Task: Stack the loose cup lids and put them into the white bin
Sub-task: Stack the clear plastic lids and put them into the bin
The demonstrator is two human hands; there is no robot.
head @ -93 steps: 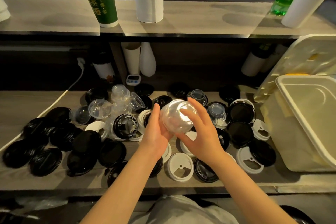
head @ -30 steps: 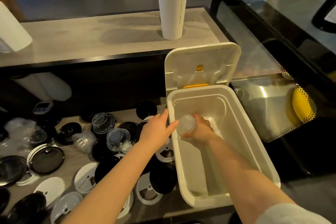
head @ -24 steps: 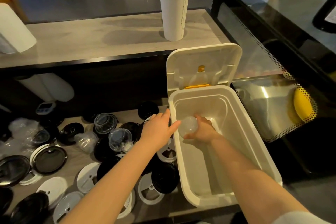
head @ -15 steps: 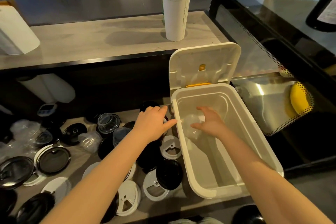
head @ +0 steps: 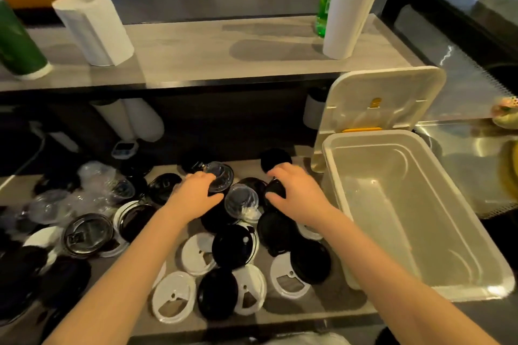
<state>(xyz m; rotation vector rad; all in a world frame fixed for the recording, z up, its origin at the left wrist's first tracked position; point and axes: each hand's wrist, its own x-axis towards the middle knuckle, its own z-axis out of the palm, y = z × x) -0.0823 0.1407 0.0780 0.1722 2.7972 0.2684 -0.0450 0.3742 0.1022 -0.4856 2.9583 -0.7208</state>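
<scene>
Left hand (head: pixel 193 196), right hand (head: pixel 297 196) off bin (head: pixel 420 290): two lids (head: pixel 221 179) (head: pixel 276 190).

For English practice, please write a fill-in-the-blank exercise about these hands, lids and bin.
The black lid in the right hand lies ___ the white bin and the clear dome lid.
The left hand grips the clear dome lid, ___ of the bin.
The bin's cover stands ___.
Missing: between; left; open.

Upper tabletop (head: pixel 224 59): grey, carries four things.
Paper towel roll (head: pixel 94 28): white, upright, on the left.
Green cup (head: pixel 16 45): beside the roll, at the far left.
Green bottle (head: pixel 325 0): behind the tall white tube (head: pixel 353 5).
Timer (head: pixel 124 147): small, below the upper tabletop.
</scene>
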